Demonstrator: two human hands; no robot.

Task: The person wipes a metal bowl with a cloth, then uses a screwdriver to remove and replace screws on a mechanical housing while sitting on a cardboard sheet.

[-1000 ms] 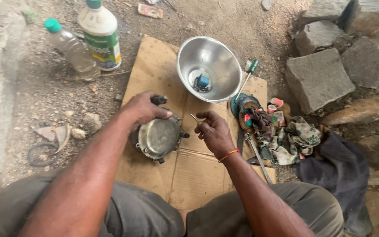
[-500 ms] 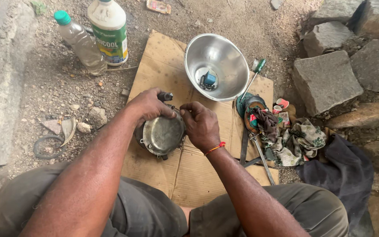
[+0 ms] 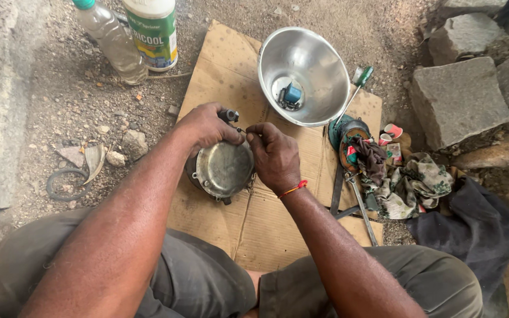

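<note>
- Slippage is the main risk, as I judge it: the round, dull grey metal housing with a shallow dished face [image 3: 222,169] stands on its side on the flattened brown cardboard sheet [image 3: 278,229], and it could roll or tip if the left hand [image 3: 206,126] eases its hold on the upper rim.
- Loss of a small part is the second risk: whatever the right hand [image 3: 275,156] pinches is too small to make out, and if dropped it could slide off the cardboard into the gravelly dirt ground [image 3: 60,118] to the left of the left hand.
- Left hand: curled partly closed over the top edge of the housing, with a short black stub [image 3: 228,115] showing just beyond its knuckles.
- Right hand: narrowed to a fingertip pinch at the housing's upper right rim, touching it, just beside the left hand's fingers; an orange thread band [image 3: 293,189] circles its wrist.
- Beyond both hands lies a shiny steel bowl [image 3: 319,65], tilted, holding a small blue part [image 3: 293,93].
- Right of the right hand sit a green-handled screwdriver [image 3: 357,85], flat metal tools [image 3: 360,206] and crumpled patterned rags [image 3: 410,182].
- Far beyond the left hand stand a clear plastic bottle [image 3: 113,41] and a white bottle with a green label [image 3: 154,32].
</note>
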